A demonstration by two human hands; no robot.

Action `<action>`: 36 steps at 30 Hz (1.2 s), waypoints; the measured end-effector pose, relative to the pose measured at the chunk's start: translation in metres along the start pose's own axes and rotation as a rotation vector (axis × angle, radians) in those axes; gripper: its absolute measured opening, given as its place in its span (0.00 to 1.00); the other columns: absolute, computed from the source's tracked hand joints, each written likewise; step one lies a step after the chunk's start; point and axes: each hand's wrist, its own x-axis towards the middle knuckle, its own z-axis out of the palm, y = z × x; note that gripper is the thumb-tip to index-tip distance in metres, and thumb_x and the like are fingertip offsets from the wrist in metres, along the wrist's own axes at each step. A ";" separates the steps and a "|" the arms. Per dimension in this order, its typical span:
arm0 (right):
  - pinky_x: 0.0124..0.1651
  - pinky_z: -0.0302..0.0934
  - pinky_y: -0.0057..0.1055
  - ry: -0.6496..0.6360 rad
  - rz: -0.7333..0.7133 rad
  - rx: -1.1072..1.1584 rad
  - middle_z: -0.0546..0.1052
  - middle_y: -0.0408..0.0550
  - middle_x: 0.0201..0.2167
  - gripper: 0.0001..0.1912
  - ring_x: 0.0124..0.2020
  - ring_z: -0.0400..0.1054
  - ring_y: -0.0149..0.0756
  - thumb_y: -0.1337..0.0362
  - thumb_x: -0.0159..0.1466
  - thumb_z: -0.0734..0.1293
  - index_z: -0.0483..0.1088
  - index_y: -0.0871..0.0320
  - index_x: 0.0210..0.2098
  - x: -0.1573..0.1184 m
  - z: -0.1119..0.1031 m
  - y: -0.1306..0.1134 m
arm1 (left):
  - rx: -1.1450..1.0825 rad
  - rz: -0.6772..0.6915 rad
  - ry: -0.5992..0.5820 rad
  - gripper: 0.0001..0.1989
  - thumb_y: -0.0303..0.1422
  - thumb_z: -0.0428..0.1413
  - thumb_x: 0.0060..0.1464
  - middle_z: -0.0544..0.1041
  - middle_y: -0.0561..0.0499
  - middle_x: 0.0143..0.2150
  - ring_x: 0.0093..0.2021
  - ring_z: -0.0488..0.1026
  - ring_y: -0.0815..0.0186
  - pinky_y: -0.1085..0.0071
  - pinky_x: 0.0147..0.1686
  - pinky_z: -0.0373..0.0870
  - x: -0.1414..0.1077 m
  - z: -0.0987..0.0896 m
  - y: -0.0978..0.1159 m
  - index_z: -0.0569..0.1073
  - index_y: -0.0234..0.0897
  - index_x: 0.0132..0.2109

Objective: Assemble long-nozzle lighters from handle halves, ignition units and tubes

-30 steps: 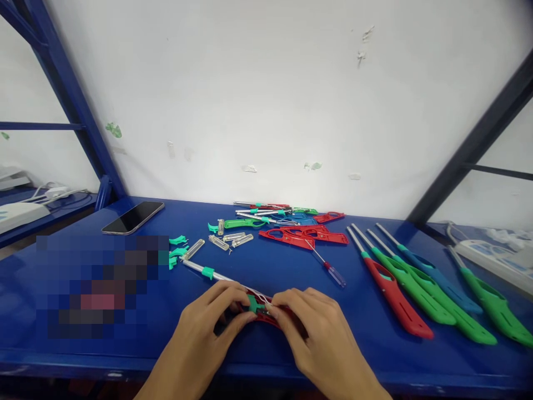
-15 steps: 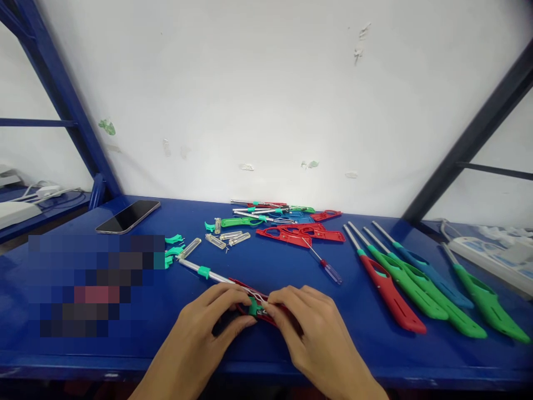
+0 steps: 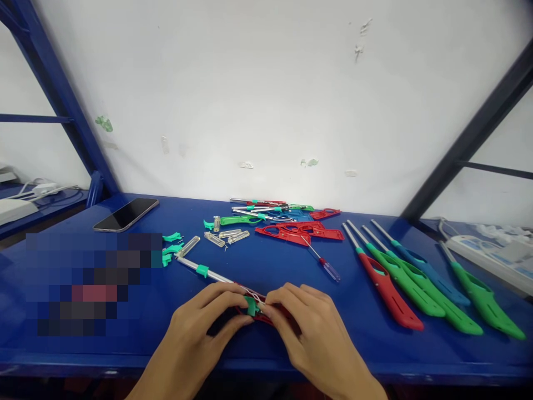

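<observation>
Near the front of the table lies an opened lighter: a red casing half (image 3: 261,318), a silver tube (image 3: 219,276) pointing up and left with a teal collar, and thin white wires (image 3: 255,295). My left hand (image 3: 200,322) is closed, thumb and forefinger pinching a green trigger (image 3: 251,306) in the casing. My right hand (image 3: 308,322) is closed round the casing's right end, its fingertips at the wires by the trigger. The fingers cover most of the casing, so whether a wire is pinched too is unclear.
Several assembled lighters (image 3: 391,291) lie at the right. Red casing halves (image 3: 287,233), a screwdriver (image 3: 328,269), clear fuel tanks (image 3: 214,239) and teal triggers (image 3: 171,250) lie beyond my hands. A phone (image 3: 127,215) is at the back left, above a blurred patch.
The green trigger has turned slightly in my left fingers and shows a broader face. My right fingertips have shifted a little left towards it. The view has moved slightly.
</observation>
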 end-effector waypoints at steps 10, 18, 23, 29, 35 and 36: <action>0.43 0.56 0.34 -0.004 0.026 -0.010 0.79 0.37 0.38 0.06 0.34 0.71 0.36 0.66 0.76 0.64 0.68 0.50 0.41 0.003 0.000 -0.002 | 0.022 0.024 0.025 0.03 0.32 0.62 0.65 0.85 0.58 0.43 0.40 0.85 0.71 0.84 0.47 0.77 0.005 -0.001 0.006 0.80 0.45 0.41; 0.45 0.56 0.36 0.016 0.068 -0.040 0.77 0.37 0.32 0.11 0.32 0.67 0.36 0.58 0.75 0.67 0.69 0.51 0.35 -0.002 0.001 -0.003 | 0.034 0.019 0.049 0.05 0.31 0.61 0.66 0.85 0.58 0.43 0.40 0.84 0.72 0.84 0.47 0.77 0.005 0.000 0.011 0.79 0.45 0.40; 0.45 0.55 0.35 0.016 0.015 -0.037 0.78 0.38 0.35 0.08 0.33 0.68 0.35 0.65 0.75 0.65 0.70 0.51 0.37 -0.002 0.000 -0.004 | 0.033 -0.006 0.016 0.04 0.30 0.62 0.65 0.84 0.58 0.45 0.42 0.84 0.71 0.83 0.49 0.77 0.002 0.000 0.006 0.80 0.45 0.41; 0.44 0.56 0.33 -0.025 0.047 0.047 0.78 0.36 0.35 0.08 0.34 0.69 0.34 0.65 0.75 0.66 0.70 0.51 0.37 -0.001 -0.001 0.000 | 0.026 0.024 -0.001 0.05 0.28 0.62 0.65 0.84 0.58 0.45 0.42 0.84 0.71 0.82 0.48 0.77 -0.001 0.002 0.001 0.80 0.45 0.42; 0.45 0.56 0.34 -0.047 0.056 0.041 0.79 0.37 0.36 0.09 0.34 0.70 0.34 0.64 0.76 0.66 0.71 0.52 0.37 0.001 -0.003 0.000 | 0.048 0.045 -0.007 0.05 0.28 0.61 0.66 0.84 0.56 0.47 0.43 0.84 0.68 0.79 0.50 0.78 -0.002 -0.001 0.003 0.80 0.44 0.43; 0.45 0.56 0.34 -0.050 0.062 0.042 0.80 0.37 0.35 0.09 0.34 0.70 0.34 0.64 0.76 0.66 0.71 0.52 0.37 0.001 -0.003 0.000 | 0.050 0.047 -0.009 0.05 0.28 0.61 0.67 0.84 0.56 0.46 0.43 0.84 0.68 0.79 0.49 0.78 -0.002 -0.001 0.003 0.80 0.44 0.44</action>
